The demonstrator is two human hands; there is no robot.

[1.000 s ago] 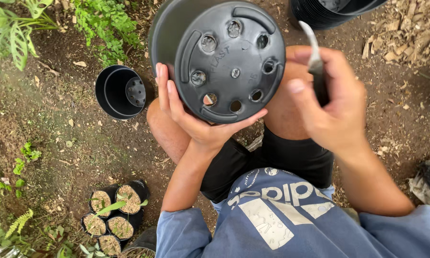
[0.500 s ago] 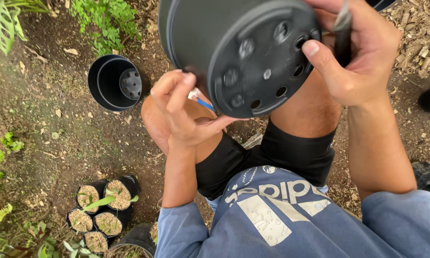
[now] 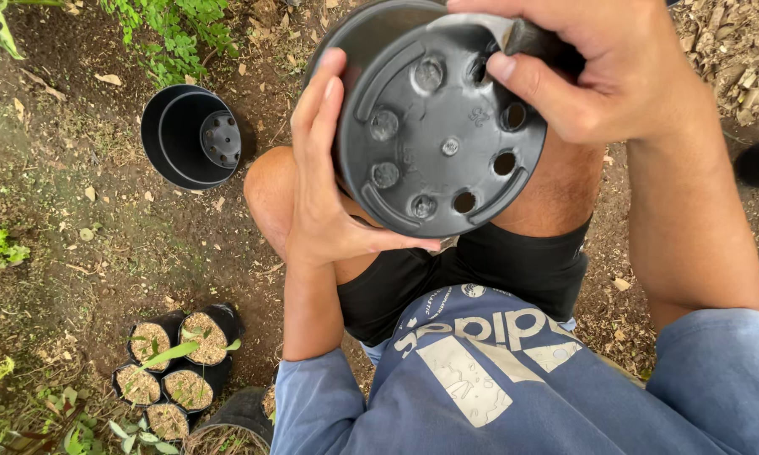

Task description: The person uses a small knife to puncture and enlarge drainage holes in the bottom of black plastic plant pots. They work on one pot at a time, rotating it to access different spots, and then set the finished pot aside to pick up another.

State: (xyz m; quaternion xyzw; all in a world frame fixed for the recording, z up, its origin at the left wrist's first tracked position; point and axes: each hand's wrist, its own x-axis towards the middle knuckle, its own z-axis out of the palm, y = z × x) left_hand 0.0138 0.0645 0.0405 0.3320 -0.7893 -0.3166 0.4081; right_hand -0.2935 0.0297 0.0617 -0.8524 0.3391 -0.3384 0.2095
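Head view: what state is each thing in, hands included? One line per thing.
Black pot: held bottom-up, some base holes open, some closed.
Left hand: gripping the pot's side.
Right hand: closed on a dark-handled tool, tip at a base hole.
Second black pot: empty, on its side on the soil.
Seedling bags: upright, filled, clustered together.

Upturned pot [image 3: 442,135] between both hands, empty pot [image 3: 192,136] on ground to its left, seedling bags [image 3: 173,366] below-left.
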